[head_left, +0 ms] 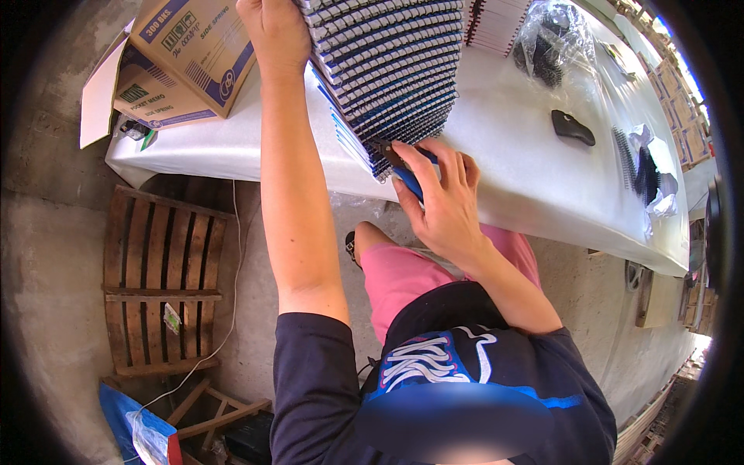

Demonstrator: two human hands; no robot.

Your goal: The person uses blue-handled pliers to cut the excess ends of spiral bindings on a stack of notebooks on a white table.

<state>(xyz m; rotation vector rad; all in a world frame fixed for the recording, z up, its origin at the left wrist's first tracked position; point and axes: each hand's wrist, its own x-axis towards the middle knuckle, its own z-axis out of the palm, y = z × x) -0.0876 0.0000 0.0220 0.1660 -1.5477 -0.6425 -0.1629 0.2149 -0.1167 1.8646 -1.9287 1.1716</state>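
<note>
A tall stack of spiral-bound notebooks [395, 58] stands on the table, its dark wire bindings facing me in rows. At its upper left side my left hand [277, 39] is closed against the stack; its fingertips are partly cut off by the frame's top edge. My right hand [446, 194] is closed round blue-handled pliers [408, 177]. The jaws of the pliers touch the bindings at the stack's near lower corner. White page edges show along the lower left side of the stack.
A cardboard box [186, 66] with a raised flap stands on the white-covered table [535, 174] at left. To the right are a clear plastic bag [554, 46] of dark coils, a black object [573, 128] and loose coils [645, 174]. A wooden pallet [163, 279] lies below left.
</note>
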